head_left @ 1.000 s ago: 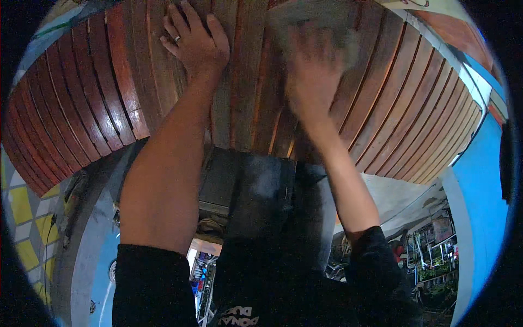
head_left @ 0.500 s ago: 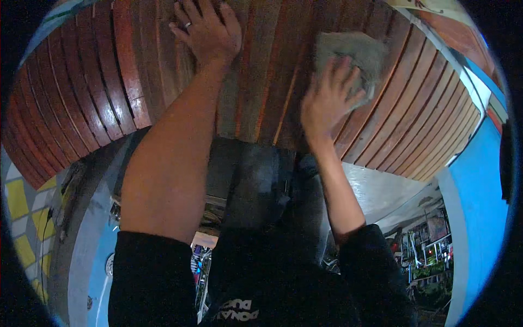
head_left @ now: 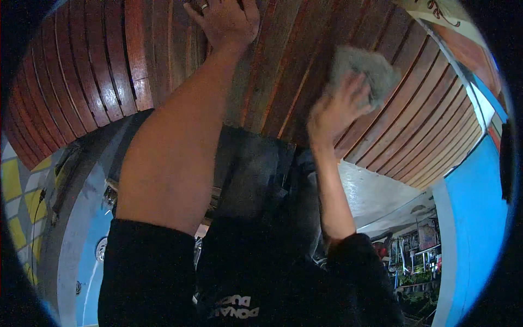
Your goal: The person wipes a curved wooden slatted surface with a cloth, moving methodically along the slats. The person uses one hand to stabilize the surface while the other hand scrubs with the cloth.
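Observation:
A curved run of reddish-brown wooden slats with narrow gaps stretches across the upper part of the head view. My left hand, wearing a ring, lies flat on the slats near the upper edge. Its fingers are spread, partly cut off by the frame, and nothing is in them. Further right, my right hand presses a crumpled grey-green cloth against the slats. Motion smears these fingers and the cloth, and the cloth's underside is hidden.
Glossier, redder slats are at the left. A bright blue panel stands at the right. Cluttered shelves sit low behind it, and yellow-and-grey tiles show at the far left with a dark cord.
The cloth and my right hand have shifted slightly right and downward in view. My left hand appears higher and further right; the whole view has shifted a little too.

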### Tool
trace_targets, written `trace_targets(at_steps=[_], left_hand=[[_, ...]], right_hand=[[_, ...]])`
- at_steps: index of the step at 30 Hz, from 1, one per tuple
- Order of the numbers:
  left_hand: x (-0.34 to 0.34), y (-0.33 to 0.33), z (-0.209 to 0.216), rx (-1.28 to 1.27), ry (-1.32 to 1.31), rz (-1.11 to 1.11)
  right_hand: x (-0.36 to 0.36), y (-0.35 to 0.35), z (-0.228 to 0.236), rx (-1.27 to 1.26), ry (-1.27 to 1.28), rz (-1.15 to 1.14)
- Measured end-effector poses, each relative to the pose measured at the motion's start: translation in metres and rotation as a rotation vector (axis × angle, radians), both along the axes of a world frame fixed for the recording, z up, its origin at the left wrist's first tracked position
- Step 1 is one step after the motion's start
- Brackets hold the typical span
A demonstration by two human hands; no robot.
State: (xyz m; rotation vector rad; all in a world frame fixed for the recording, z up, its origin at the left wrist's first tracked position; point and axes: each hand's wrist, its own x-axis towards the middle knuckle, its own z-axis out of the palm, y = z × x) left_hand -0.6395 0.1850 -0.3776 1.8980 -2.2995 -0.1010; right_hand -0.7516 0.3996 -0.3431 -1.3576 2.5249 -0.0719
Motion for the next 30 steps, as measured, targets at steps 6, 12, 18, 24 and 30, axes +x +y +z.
trace_targets(at_steps=[6, 12, 18, 24, 30], left_hand=[[-0.004, 0.003, -0.004, 0.021, -0.017, -0.011], [0.000, 0.002, -0.001, 0.018, 0.009, 0.000], [0.003, 0.001, -0.002, -0.030, 0.002, -0.019], [0.001, 0.002, -0.001, 0.014, -0.025, -0.009], [0.000, 0.001, 0.003, 0.021, 0.032, -0.039]], right_hand=[[0.082, 0.074, 0.014, 0.002, -0.492, 0.419], [0.014, 0.150, 0.012, 0.161, -0.167, 0.105], [0.001, -0.005, -0.003, -0.064, -0.012, 0.063], [0.068, 0.121, 0.011, 0.077, -0.347, 0.407], [-0.036, 0.117, 0.000, -0.062, -0.023, -0.106]])
